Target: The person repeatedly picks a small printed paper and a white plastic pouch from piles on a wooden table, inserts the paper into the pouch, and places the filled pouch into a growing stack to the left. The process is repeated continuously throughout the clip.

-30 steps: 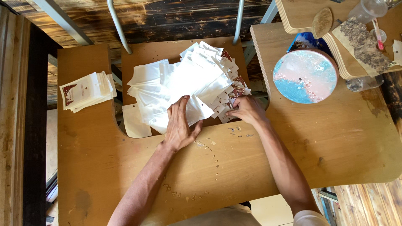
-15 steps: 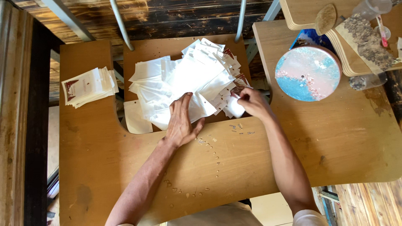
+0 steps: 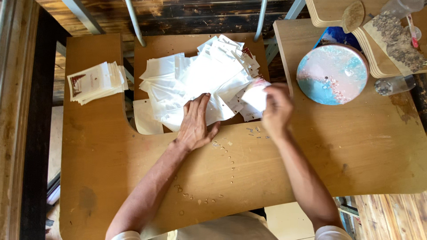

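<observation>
Head view: left hand [image 3: 195, 122] lies flat, fingers spread, on the big pile of white pouches [image 3: 195, 80] at counter [image 3: 267, 178] centre. Right hand [image 3: 276, 109], grip pinched on one white pouch [image 3: 255, 97], lifted just right of the pile. Small stack [image 3: 95, 82] sits far left, round disc [image 3: 332, 73] to the right.

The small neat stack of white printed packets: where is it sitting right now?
In the head view the small neat stack of white printed packets lies on the wooden table's far left, apart from the big loose heap of white packets under the left hand.
</observation>
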